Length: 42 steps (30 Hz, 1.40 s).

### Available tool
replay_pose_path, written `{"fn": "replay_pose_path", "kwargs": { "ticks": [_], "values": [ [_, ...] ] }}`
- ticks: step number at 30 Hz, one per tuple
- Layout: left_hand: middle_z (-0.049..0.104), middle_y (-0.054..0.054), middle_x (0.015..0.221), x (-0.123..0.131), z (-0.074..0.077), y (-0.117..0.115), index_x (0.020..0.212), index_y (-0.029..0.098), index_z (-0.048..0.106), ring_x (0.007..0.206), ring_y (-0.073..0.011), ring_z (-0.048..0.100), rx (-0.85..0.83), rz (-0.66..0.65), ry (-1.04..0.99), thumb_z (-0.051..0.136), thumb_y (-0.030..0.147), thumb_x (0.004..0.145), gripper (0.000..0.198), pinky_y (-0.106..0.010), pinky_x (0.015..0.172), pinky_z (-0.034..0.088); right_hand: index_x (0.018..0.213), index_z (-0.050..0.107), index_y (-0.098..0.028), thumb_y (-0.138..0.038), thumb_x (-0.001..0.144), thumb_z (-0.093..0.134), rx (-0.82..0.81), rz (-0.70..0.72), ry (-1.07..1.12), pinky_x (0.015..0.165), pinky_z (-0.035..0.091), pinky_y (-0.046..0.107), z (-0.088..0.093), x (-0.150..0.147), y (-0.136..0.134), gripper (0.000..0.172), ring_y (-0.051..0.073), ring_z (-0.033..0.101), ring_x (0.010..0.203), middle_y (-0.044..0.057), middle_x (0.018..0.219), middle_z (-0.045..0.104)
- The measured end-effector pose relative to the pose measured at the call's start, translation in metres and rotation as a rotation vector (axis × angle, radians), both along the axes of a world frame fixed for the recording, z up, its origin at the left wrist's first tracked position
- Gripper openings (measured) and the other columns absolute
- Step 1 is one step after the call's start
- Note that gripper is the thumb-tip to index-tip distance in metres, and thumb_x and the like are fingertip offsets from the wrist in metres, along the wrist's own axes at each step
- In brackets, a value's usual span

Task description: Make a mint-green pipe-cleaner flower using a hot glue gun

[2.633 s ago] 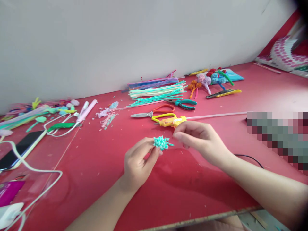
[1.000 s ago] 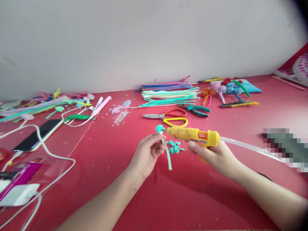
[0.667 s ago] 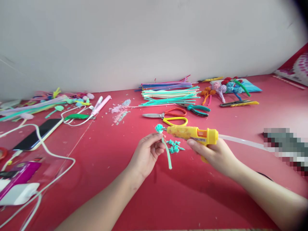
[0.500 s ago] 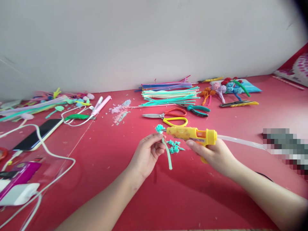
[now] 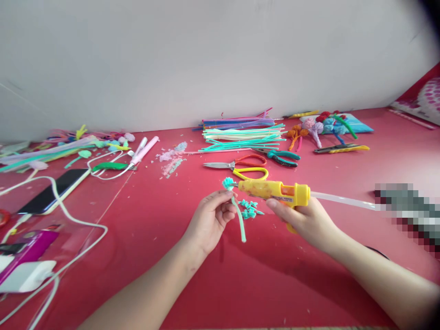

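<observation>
Between the thumb and fingers of my left hand (image 5: 215, 217) is a pale green pipe-cleaner stem (image 5: 241, 225), its lower end hanging down. A small turquoise flower head (image 5: 228, 183) tops this stem. My right hand (image 5: 304, 220) is wrapped round a yellow glue gun (image 5: 275, 191), whose metal nozzle points left and meets the right side of the flower head. A clear glue stick (image 5: 340, 200) sticks out of the gun's back. Several small turquoise curled pieces (image 5: 250, 210) lie on the red table (image 5: 275, 284) just behind the stem.
Scissors (image 5: 237, 166) and teal pliers (image 5: 283, 158) lie beyond the gun, before bundles of pipe cleaners (image 5: 240, 134). Finished fuzzy flowers (image 5: 314, 128) are at the back right. A phone (image 5: 57, 190), white cables (image 5: 80, 220) and leaf-shaped pieces occupy the left side.
</observation>
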<state>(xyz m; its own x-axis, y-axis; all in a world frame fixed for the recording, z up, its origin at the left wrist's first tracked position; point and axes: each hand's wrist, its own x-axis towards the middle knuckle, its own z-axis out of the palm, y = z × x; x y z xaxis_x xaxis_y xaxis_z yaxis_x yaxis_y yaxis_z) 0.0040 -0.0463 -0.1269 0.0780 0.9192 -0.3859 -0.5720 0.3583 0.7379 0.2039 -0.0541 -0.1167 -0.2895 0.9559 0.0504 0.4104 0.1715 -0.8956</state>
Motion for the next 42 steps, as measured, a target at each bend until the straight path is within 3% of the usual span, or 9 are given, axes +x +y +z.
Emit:
{"fn": "replay_pose_path", "kwargs": {
  "ticks": [8, 15, 19, 25, 30, 32, 36, 39, 42],
  "values": [
    [0.063, 0.002, 0.059, 0.001, 0.001, 0.000, 0.067, 0.011, 0.065, 0.044, -0.0031, 0.056, -0.010, 0.008, 0.004, 0.068, 0.011, 0.070, 0.003, -0.009, 0.041, 0.048, 0.109, 0.065, -0.022, -0.050, 0.089, 0.047, 0.007, 0.023, -0.030, 0.041, 0.025, 0.023, 0.001, 0.000, 0.000, 0.039, 0.010, 0.032, 0.043, -0.004, 0.050, 0.040],
    [0.060, 0.003, 0.053, 0.002, 0.000, -0.001, 0.067, 0.012, 0.065, 0.046, -0.0047, 0.057, 0.065, 0.026, 0.058, 0.071, 0.014, 0.068, 0.007, -0.010, 0.042, 0.047, 0.110, 0.066, -0.023, -0.047, 0.089, 0.048, 0.103, 0.011, -0.103, 0.047, 0.034, 0.024, -0.002, 0.000, 0.000, 0.036, 0.014, 0.049, 0.053, 0.000, 0.065, 0.060],
    [0.061, 0.003, 0.051, 0.002, 0.004, -0.002, 0.068, 0.013, 0.064, 0.045, -0.0055, 0.057, 0.102, 0.061, 0.131, 0.072, 0.014, 0.067, 0.008, -0.011, 0.043, 0.046, 0.105, 0.066, -0.023, -0.046, 0.087, 0.050, 0.108, 0.005, -0.102, 0.054, 0.040, 0.025, -0.001, -0.001, 0.001, 0.033, 0.016, 0.054, 0.060, 0.001, 0.072, 0.064],
    [0.063, 0.002, 0.056, -0.001, 0.002, -0.001, 0.070, 0.013, 0.065, 0.047, -0.0048, 0.057, 0.102, 0.062, 0.100, 0.071, 0.016, 0.069, 0.007, -0.011, 0.043, 0.045, 0.078, 0.061, -0.018, -0.051, 0.082, 0.052, -0.127, -0.110, -0.005, 0.044, 0.032, 0.023, 0.002, 0.002, 0.011, 0.034, 0.011, 0.040, 0.045, -0.004, 0.050, 0.046],
    [0.065, 0.000, 0.065, -0.001, 0.000, 0.001, 0.073, 0.011, 0.065, 0.047, -0.0027, 0.053, 0.150, 0.004, 0.135, 0.068, 0.017, 0.074, 0.007, -0.011, 0.042, 0.042, 0.068, 0.054, -0.018, -0.033, 0.072, 0.060, -0.281, -0.150, -0.133, 0.044, 0.031, 0.023, -0.003, 0.010, 0.028, 0.017, 0.010, 0.042, 0.045, -0.004, 0.053, 0.047],
    [0.066, -0.001, 0.069, -0.001, 0.001, 0.001, 0.074, 0.011, 0.065, 0.046, -0.0021, 0.051, 0.165, -0.017, 0.160, 0.067, 0.019, 0.075, 0.008, -0.011, 0.043, 0.042, 0.061, 0.048, -0.019, -0.041, 0.072, 0.060, -0.212, -0.186, -0.354, 0.043, 0.029, 0.024, -0.007, 0.013, 0.035, 0.027, 0.010, 0.042, 0.044, -0.003, 0.051, 0.045],
    [0.064, 0.000, 0.064, -0.002, 0.001, 0.001, 0.076, 0.012, 0.064, 0.047, -0.0033, 0.052, 0.158, -0.006, 0.173, 0.067, 0.019, 0.074, 0.008, -0.012, 0.043, 0.041, 0.056, 0.046, -0.020, -0.054, 0.079, 0.051, 0.092, -0.178, -0.702, 0.045, 0.027, 0.026, -0.016, 0.018, 0.042, 0.042, 0.013, 0.045, 0.048, 0.002, 0.056, 0.052],
    [0.062, 0.001, 0.062, -0.001, 0.001, 0.000, 0.074, 0.012, 0.064, 0.045, -0.0036, 0.051, 0.165, -0.011, 0.188, 0.066, 0.020, 0.074, 0.008, -0.013, 0.042, 0.041, 0.056, 0.050, -0.019, -0.054, 0.084, 0.046, 0.264, -0.183, -0.826, 0.049, 0.027, 0.027, -0.019, 0.021, 0.041, 0.045, 0.016, 0.051, 0.057, 0.005, 0.064, 0.057],
    [0.061, 0.001, 0.061, 0.001, 0.001, -0.002, 0.075, 0.012, 0.064, 0.044, -0.0036, 0.051, 0.169, -0.047, 0.218, 0.065, 0.022, 0.076, 0.010, -0.013, 0.042, 0.041, 0.069, 0.057, -0.018, -0.048, 0.085, 0.050, 0.430, -0.238, -0.813, 0.052, 0.030, 0.027, -0.017, 0.018, 0.035, 0.034, 0.017, 0.053, 0.061, 0.006, 0.074, 0.060]
  ]
}}
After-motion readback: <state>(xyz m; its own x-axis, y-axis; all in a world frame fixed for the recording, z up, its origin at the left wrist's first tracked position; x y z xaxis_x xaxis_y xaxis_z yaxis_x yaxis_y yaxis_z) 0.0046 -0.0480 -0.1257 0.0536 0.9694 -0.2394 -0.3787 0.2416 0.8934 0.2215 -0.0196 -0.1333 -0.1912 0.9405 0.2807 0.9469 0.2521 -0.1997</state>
